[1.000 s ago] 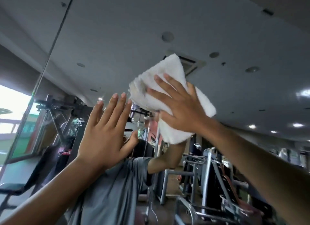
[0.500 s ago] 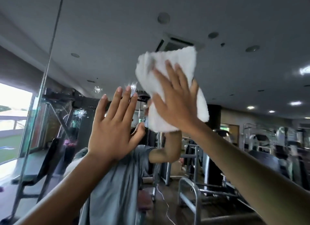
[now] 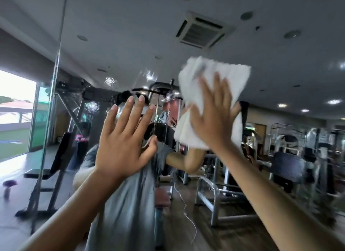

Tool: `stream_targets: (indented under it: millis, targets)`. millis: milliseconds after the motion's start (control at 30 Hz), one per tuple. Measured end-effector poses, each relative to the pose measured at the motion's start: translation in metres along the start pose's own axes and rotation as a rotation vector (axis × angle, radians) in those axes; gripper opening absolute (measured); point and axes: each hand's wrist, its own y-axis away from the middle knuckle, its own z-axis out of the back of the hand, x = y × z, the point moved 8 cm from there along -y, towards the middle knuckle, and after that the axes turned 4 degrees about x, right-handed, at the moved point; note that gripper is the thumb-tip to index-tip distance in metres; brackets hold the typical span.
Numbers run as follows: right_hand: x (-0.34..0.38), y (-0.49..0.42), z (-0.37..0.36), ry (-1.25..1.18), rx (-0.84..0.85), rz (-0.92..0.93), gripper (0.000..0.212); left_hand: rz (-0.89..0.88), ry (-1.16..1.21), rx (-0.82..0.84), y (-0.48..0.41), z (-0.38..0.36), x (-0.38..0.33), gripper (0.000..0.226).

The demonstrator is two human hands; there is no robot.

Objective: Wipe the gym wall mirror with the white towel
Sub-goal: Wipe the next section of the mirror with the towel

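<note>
Towel [image 3: 233,78], white: pressed to wall mirror [image 3: 130,35] at 1 o'clock by right hand [image 3: 214,123], fingers [image 3: 208,95] straight. Left hand [image 3: 123,148] splayed on glass. Risk: ungripped towel slips; palm smudges.

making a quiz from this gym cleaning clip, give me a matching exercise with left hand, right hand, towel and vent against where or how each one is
Things:
1. left hand
2. right hand
3. towel
4. vent

States or places:
a. reflected high up, set in the ceiling
b. bare, fingers spread, holding nothing
c. white, pressed against the mirror
d. flat on the cloth, fingers straight

Pairs: 1-b, 2-d, 3-c, 4-a
</note>
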Motion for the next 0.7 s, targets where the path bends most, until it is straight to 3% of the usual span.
stream_targets:
  millis: [100, 167, 233, 333, 433, 500, 633, 700]
  targets:
    - [0.012, 0.088, -0.014, 0.149, 0.123, 0.485, 0.073, -0.005, 0.007, -0.008, 0.003, 0.002, 0.003, 0.066]
    - [-0.022, 0.106, -0.012, 0.191, 0.160, 0.550, 0.074, 0.024, 0.003, 0.028, 0.006, 0.000, 0.002, 0.066]
    - [-0.064, 0.089, -0.003, 0.178, 0.142, 0.302, 0.067, 0.047, -0.005, 0.068, 0.016, -0.004, -0.002, 0.067]
    - [-0.093, 0.049, 0.010, -0.002, 0.012, -0.220, 0.064, 0.050, -0.009, 0.072, 0.028, -0.006, -0.006, 0.067]
    - [-0.068, 0.039, 0.006, -0.117, -0.056, -0.419, 0.068, 0.053, 0.009, 0.053, 0.029, -0.006, -0.004, 0.067]
    - [-0.035, 0.060, -0.003, -0.100, -0.032, -0.270, 0.069, 0.065, 0.019, 0.046, 0.037, -0.006, -0.003, 0.066]
    - [0.013, 0.156, -0.023, 0.140, 0.130, 0.478, 0.074, 0.056, 0.054, 0.030, 0.041, -0.004, 0.000, 0.065]
    - [-0.018, 0.181, -0.023, 0.148, 0.167, 0.546, 0.073, 0.087, 0.049, 0.051, 0.048, -0.007, 0.000, 0.067]
